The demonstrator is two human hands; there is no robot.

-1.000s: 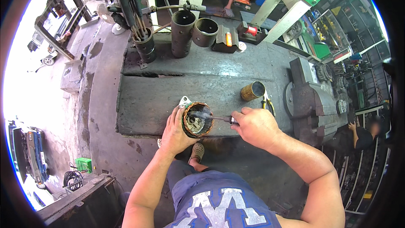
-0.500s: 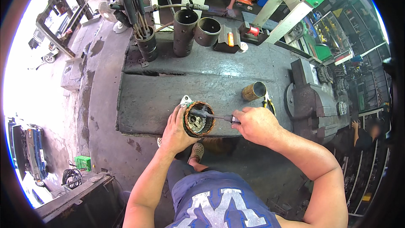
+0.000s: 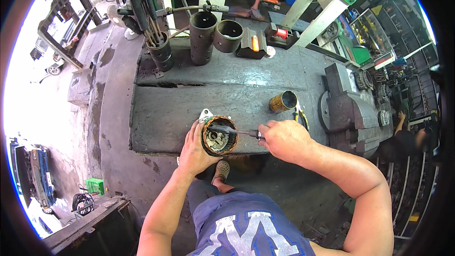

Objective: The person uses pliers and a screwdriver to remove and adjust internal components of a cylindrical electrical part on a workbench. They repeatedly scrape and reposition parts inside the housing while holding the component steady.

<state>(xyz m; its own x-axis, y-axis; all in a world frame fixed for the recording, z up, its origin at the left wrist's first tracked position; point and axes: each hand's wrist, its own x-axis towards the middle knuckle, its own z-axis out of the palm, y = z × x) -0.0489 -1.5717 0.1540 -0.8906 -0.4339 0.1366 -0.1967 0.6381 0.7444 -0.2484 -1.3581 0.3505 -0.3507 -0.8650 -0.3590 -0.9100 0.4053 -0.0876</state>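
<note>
On the near edge of the bench (image 3: 156, 99) an alternator housing with a ring of copper windings (image 3: 235, 138) stands open side up, metal parts showing inside. My left hand (image 3: 192, 154) is wrapped round its left side. A metal lug (image 3: 205, 114) juts out behind my fingers. Coming from the right, my right hand (image 3: 286, 141) is closed on the dark handle of a long-shanked tool (image 3: 244, 132). The tool lies nearly level across the opening, its broader dark head within the ring; its exact kind is unclear.
A brownish tube (image 3: 279, 103) stands to the right beside yellow-handled pliers (image 3: 302, 116). Beyond is a large vise (image 3: 353, 109). Dark metal cylinders (image 3: 202, 42), a can of rods (image 3: 161, 56) and a small box (image 3: 251, 45) line the back. A person (image 3: 410, 137) is at far right.
The view has shifted slightly. My right hand and the tool have moved a little relative to the ring, with the tool's head still inside it. Both grips stay the same.
</note>
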